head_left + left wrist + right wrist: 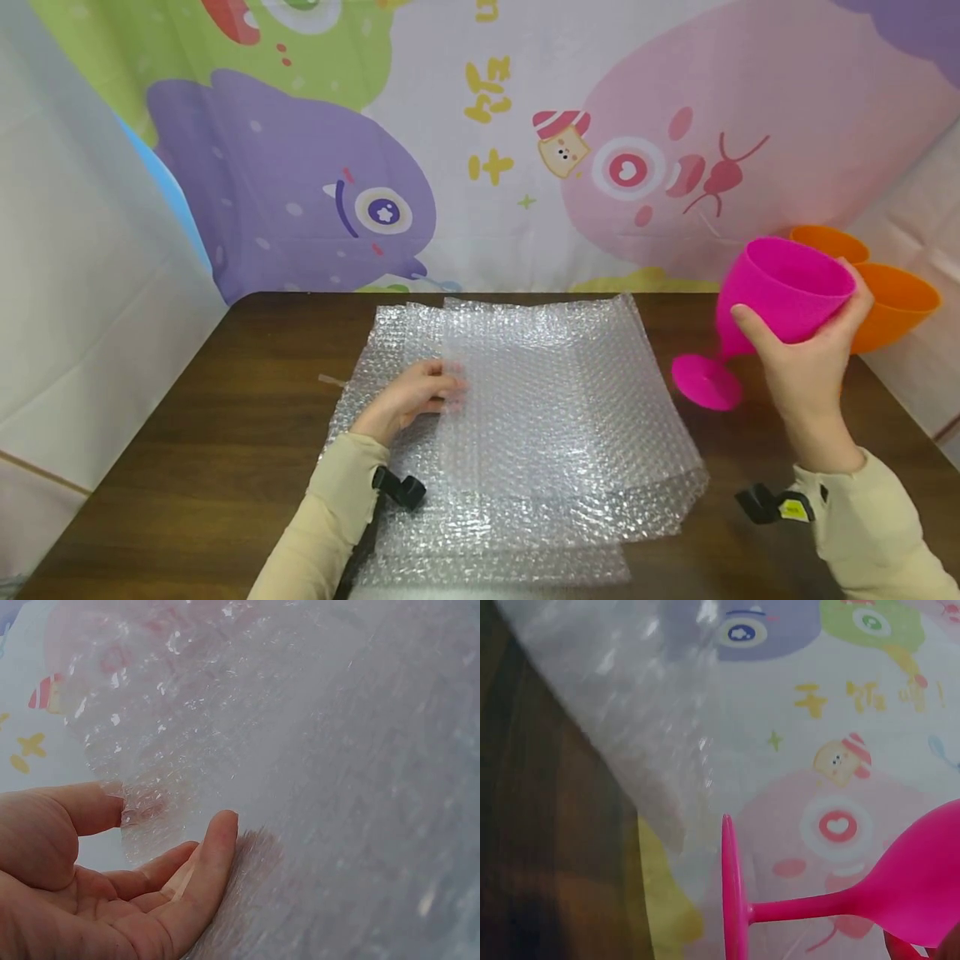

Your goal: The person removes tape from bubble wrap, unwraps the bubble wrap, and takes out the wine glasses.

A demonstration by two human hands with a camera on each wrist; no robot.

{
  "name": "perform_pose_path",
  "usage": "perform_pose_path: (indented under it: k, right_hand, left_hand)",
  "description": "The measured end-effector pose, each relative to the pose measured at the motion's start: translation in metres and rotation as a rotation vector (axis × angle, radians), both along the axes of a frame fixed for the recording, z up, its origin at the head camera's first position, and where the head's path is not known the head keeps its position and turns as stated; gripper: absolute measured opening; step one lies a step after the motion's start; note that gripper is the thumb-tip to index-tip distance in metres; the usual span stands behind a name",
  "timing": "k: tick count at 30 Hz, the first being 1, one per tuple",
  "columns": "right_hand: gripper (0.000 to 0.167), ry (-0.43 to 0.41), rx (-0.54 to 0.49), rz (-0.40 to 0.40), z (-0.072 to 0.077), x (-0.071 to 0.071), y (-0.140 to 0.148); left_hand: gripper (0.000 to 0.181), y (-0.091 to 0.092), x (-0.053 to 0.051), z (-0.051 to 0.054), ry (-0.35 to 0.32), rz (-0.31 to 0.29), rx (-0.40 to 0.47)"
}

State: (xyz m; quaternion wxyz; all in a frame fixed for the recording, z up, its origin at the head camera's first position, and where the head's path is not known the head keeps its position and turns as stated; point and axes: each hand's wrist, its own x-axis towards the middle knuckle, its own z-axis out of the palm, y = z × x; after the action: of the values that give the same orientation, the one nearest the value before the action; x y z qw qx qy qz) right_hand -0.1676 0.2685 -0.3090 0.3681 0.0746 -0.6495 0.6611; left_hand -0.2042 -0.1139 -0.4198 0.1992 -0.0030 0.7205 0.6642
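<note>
My right hand (813, 379) grips a bright pink plastic goblet (780, 292) around its bowl, thumb on the near side. The goblet leans, its round foot lower left, held above the tabletop. In the right wrist view the pink goblet's stem (802, 907) and foot show plainly, with the bowl cut off by the frame. My left hand (416, 396) is at the left edge of the top sheet of clear bubble wrap (555, 417). Its fingertips show faintly through the plastic. The left wrist view has the thumb and fingers (214, 862) apart, touching the wrap.
Two orange goblets (896, 304) stand at the far right behind my right hand. Several bubble wrap sheets lie overlapped on the dark wooden table (232, 433). A cartoon-printed cloth (480, 225) hangs behind the table, with pale side panels left and right.
</note>
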Motion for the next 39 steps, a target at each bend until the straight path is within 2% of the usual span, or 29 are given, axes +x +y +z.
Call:
perform_pose_path:
  k: [5, 8, 13, 17, 22, 28, 32, 35, 39]
  right_hand:
    - [0.080, -0.050, 0.113, -0.149, -0.007, 0.003, 0.012]
    - [0.081, -0.078, 0.139, -0.202, -0.011, 0.004, 0.018]
    - [0.082, -0.096, 0.089, -0.238, -0.015, 0.004, 0.028]
    - [0.084, -0.095, 0.094, -0.275, -0.022, 0.004, 0.034]
    - [0.085, -0.133, 0.112, -0.308, -0.028, 0.004, 0.041]
    - [0.089, -0.131, -0.060, -0.292, -0.028, 0.001, 0.051]
    - [0.089, -0.127, -0.108, -0.309, -0.031, 0.000, 0.060]
    - [0.088, -0.153, -0.093, -0.340, -0.032, -0.001, 0.066]
    - [0.091, -0.257, 0.004, -0.444, -0.033, 0.000, 0.074]
  left_hand:
    - [0.045, 0.001, 0.000, 0.001, -0.004, -0.010, 0.001]
    - [0.044, 0.001, 0.001, 0.002, -0.010, -0.009, -0.003]
    - [0.043, 0.000, 0.001, 0.002, -0.007, 0.005, -0.002]
    - [0.043, 0.001, 0.001, 0.002, -0.005, 0.004, -0.004]
    - [0.043, 0.001, 0.002, 0.001, -0.009, 0.002, -0.003]
    - [0.042, 0.001, 0.001, 0.001, 0.001, 0.006, -0.004]
    - [0.043, 0.002, 0.000, 0.002, -0.011, 0.008, -0.011]
    - [0.043, 0.002, 0.001, 0.002, -0.006, 0.000, -0.009]
    - [0.042, 0.001, 0.002, 0.002, -0.003, -0.005, 0.001]
